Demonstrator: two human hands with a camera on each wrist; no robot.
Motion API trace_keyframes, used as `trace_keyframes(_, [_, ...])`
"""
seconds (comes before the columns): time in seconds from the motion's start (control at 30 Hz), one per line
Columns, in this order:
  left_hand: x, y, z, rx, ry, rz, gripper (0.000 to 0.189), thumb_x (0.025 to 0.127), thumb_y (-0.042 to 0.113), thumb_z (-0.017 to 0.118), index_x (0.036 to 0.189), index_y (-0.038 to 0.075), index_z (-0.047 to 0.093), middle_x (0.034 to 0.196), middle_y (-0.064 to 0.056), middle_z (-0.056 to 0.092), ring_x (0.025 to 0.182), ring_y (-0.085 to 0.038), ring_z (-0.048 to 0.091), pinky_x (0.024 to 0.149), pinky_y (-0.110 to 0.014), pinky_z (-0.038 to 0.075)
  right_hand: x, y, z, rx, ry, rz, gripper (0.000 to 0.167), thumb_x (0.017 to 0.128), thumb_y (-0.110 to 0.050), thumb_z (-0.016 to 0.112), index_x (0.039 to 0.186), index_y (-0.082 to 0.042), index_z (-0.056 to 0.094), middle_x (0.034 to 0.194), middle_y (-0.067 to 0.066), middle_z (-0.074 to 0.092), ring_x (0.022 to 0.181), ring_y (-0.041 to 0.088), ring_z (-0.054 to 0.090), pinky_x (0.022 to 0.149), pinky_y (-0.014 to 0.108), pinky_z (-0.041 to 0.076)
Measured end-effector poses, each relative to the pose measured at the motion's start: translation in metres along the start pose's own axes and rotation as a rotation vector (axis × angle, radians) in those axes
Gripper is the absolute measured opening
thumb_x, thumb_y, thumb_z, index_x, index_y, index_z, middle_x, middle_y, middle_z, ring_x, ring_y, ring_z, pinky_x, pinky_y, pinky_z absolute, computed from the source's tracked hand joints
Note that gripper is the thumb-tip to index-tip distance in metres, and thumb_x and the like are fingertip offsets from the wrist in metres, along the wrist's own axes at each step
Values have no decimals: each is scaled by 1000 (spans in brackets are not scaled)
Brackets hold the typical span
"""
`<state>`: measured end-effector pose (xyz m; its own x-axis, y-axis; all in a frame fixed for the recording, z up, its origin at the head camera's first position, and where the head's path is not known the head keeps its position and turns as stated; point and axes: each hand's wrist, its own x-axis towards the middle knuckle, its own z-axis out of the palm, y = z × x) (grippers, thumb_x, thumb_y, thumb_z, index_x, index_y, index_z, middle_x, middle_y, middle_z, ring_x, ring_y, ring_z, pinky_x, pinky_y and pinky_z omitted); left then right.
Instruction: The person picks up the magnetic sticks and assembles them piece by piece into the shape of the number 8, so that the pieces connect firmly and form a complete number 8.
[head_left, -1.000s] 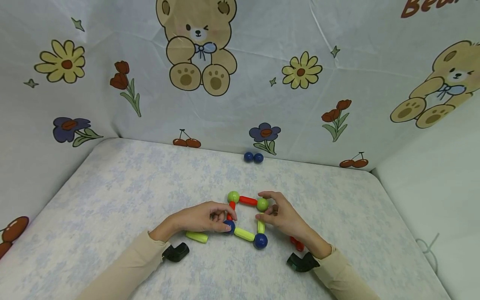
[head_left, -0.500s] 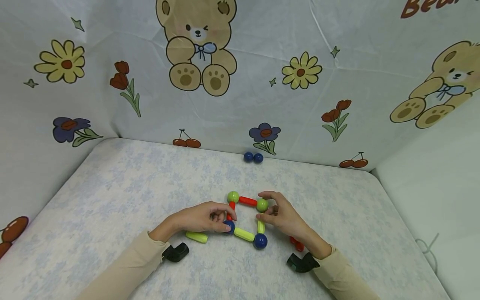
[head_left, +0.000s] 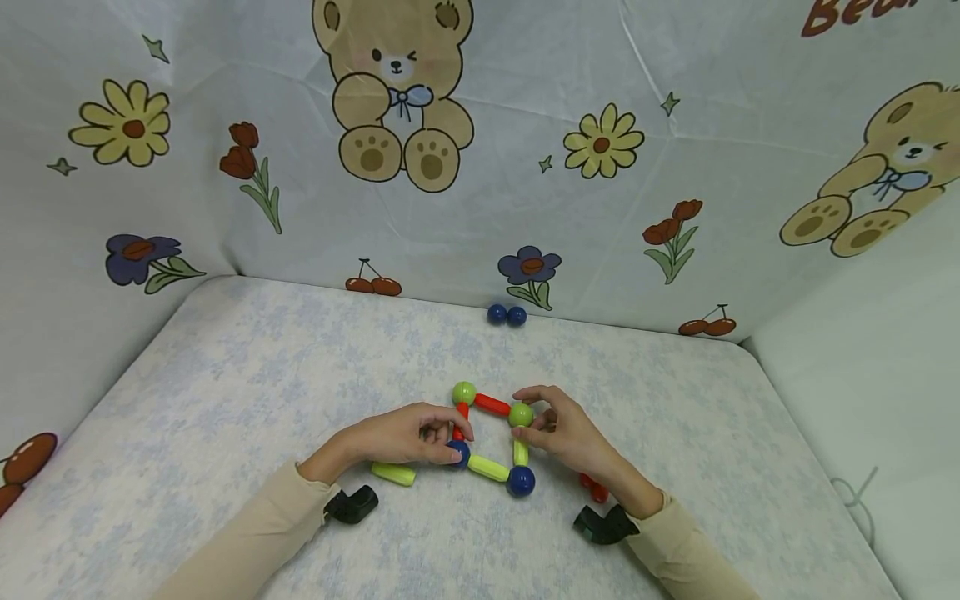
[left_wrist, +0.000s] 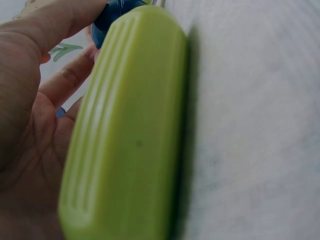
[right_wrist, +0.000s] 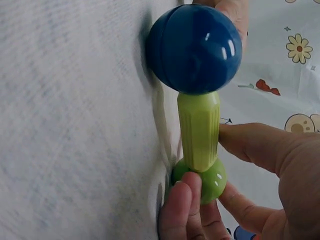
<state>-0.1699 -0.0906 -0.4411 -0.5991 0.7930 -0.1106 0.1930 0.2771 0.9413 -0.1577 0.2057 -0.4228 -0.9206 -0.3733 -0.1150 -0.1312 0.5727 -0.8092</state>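
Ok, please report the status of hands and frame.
Left hand holding left blue ball, right hand gripping right green ball. Frame shows four sides. Loose green rod near left hand.

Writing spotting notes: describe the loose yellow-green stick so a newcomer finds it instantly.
On the pale floral table, find the four-sided shape of sticks and balls. Left of it, on the near side of the left hand, lies the yellow-green stick. Unlike the shape's two yellow-green sticks, it sits apart.

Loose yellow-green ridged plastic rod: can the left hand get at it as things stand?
Probably yes: the rod lies close beside the left hand, with nothing seen on it. That hand holds a glossy blue ball, so it would likely have to let go first.
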Motion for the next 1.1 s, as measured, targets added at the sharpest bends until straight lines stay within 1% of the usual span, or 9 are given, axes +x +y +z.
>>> trace_keyframes(0.1, [0, -1, 0, 2, -2, 13, 29, 101, 23, 68, 128, 10, 66, 82, 4, 55, 70, -8, 47, 68, -22, 38, -3, -2, -4, -39, -78, -32, 59, 90, -21, 83, 141, -8, 55, 136, 16, 51, 98, 20, 61, 75, 27, 54])
trace_keyframes(0.23, [1, -1, 0, 24, 8, 23, 29, 102, 23, 67, 128, 10, 65, 83, 2, 55, 70, -8, 46, 67, -22, 38, -8, -6, -10, -101, -234, -96, 83, 84, -29, 88, 152, -13, 44, 151, 16, 36, 117, 26, 52, 94, 36, 53])
trace_keyframes(0.3, [1, -1, 0, 42, 24, 19, 29, 102, 24, 68, 127, 11, 66, 86, 2, 56, 72, -9, 47, 68, -22, 39, -10, -8, -11, -141, -290, -119, 93, 81, -33, 91, 156, -16, 39, 158, 18, 26, 123, 29, 50, 98, 41, 51])
trace_keyframes(0.37, [0, -2, 0, 56, 40, 10, 29, 101, 25, 68, 127, 12, 66, 90, 1, 56, 76, -11, 49, 70, -23, 40, -11, -9, -11, -180, -320, -132, 98, 78, -36, 92, 158, -17, 37, 162, 20, 19, 127, 31, 49, 100, 44, 50])
trace_keyframes(0.47, [0, -2, 0, 67, 61, 3, 29, 101, 25, 69, 127, 13, 66, 97, -1, 57, 83, -15, 52, 74, -25, 43, -11, -9, -10, -219, -324, -139, 101, 77, -38, 92, 158, -19, 35, 163, 21, 17, 128, 32, 50, 100, 46, 49])
trace_keyframes(0.6, [0, -2, 1, 68, 73, 0, 28, 102, 25, 68, 127, 13, 66, 101, -3, 58, 88, -18, 53, 77, -27, 44, -11, -8, -11, -240, -307, -152, 102, 78, -39, 92, 159, -17, 34, 164, 20, 18, 126, 28, 51, 100, 43, 50])
trace_keyframes(0.8, [1, -2, 1, 90, 77, 5, 26, 102, 26, 67, 124, 13, 65, 99, -1, 58, 89, -17, 54, 79, -27, 45, -9, -6, -12, -238, -288, -171, 102, 79, -34, 92, 159, -14, 32, 164, 19, 21, 124, 26, 51, 98, 37, 53])
trace_keyframes(0.93, [1, -2, 1, 94, 74, 9, 25, 102, 26, 67, 124, 13, 65, 99, -1, 58, 89, -17, 53, 80, -27, 45, -8, -4, -13, -241, -281, -173, 104, 78, -36, 92, 160, -14, 32, 164, 17, 23, 123, 25, 51, 95, 34, 53])
trace_keyframes(1.1, [1, -3, 1, 103, 69, 20, 24, 102, 25, 67, 123, 13, 65, 98, -1, 58, 88, -16, 53, 79, -26, 45, -6, -2, -13, -231, -273, -173, 104, 79, -36, 92, 160, -12, 32, 164, 18, 23, 122, 25, 51, 94, 32, 54])
